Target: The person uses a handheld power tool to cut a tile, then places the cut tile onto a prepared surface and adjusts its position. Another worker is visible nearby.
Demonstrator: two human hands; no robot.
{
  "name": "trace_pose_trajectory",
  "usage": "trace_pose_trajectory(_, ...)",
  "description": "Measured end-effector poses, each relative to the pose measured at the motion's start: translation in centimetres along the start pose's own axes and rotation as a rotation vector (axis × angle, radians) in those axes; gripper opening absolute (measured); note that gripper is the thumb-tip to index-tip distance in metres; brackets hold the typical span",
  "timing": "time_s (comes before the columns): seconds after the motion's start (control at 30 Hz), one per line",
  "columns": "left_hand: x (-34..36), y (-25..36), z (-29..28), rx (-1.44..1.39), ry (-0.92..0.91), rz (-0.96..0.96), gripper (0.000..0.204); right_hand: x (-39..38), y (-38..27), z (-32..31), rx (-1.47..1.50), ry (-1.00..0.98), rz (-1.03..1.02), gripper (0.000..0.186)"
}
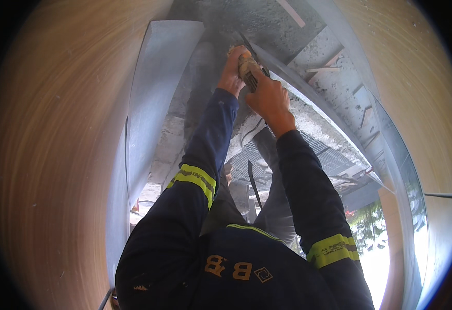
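Observation:
My left hand [231,72] is closed around the front end of a dusty power tool [247,68], which looks like a grinder, at the top middle of the view. My right hand [271,103] grips the tool's body lower and further right, its fingers wrapped round it. A dark cord hangs beneath the hands. The tool's working end is beside a long grey metal edge [309,95] and is partly hidden by my hands. Grey haze surrounds it, over a dusty, rough concrete surface [293,15].
Curved wood-grain panels [55,155] line both sides, with a pale grey sheet [159,82] at left. Right of my hands are metal strips, a mesh grating [319,155] and a glass edge [407,181]. My legs show below the hands; bright daylight and foliage appear at lower right.

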State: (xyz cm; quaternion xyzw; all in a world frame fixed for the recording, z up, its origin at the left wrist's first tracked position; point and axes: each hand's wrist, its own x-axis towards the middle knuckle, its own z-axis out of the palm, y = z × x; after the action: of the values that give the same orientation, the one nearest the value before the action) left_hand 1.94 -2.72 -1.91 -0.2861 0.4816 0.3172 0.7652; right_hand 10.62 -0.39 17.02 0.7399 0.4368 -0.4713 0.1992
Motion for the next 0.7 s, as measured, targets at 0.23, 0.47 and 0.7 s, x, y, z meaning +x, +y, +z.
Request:
trace_pose_trajectory(0.23, -1.6, 0.0, 0.5, 0.053, -0.047, 0.009, 0.026, -1.4, 0.0, -0.1, 0.011, 0.017, 0.005, 0.077)
trace_pose_trajectory(0.47, -3.4, -0.1, 1.4, 0.039, -0.113, -0.002, 0.032, -3.1, 0.0, -0.9, 0.018, 0.029, -0.022, 0.077)
trace_pose_trajectory(0.7, -3.9, -0.1, 1.6, 0.047, -0.077, -0.001, 0.034, -3.7, 0.0, -1.2, 0.012, 0.024, -0.027, 0.079)
